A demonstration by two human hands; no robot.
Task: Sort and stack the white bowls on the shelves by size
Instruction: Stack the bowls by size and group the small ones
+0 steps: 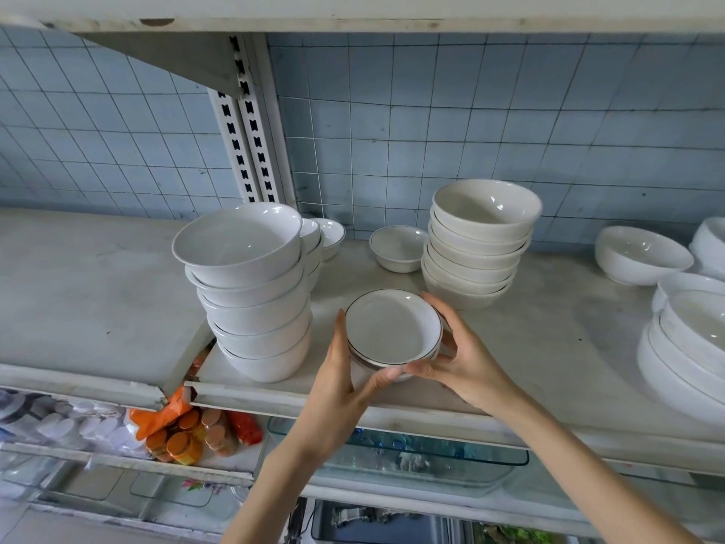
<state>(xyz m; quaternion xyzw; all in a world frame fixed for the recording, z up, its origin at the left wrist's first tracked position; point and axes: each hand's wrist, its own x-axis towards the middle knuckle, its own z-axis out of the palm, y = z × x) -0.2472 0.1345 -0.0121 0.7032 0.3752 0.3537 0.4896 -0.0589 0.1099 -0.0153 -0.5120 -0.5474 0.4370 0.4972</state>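
A small stack of shallow white dishes with dark rims (392,329) sits near the front of the shelf (98,292). My left hand (345,382) holds its left side, thumb against the rim. My right hand (463,355) curls round its right side. Left of it stands a tall stack of large white bowls (251,292), with smaller bowls (325,237) behind. A stack of cream bowls (478,245) stands behind right, and a single small bowl (398,247) sits between the stacks.
At the right lie a lone white bowl (643,255) and stacks of wide bowls (690,339). The upper shelf (353,13) hangs overhead. Below are orange-lidded jars (184,441) and a glass tray (412,457). A slotted upright (251,143) runs up the tiled wall.
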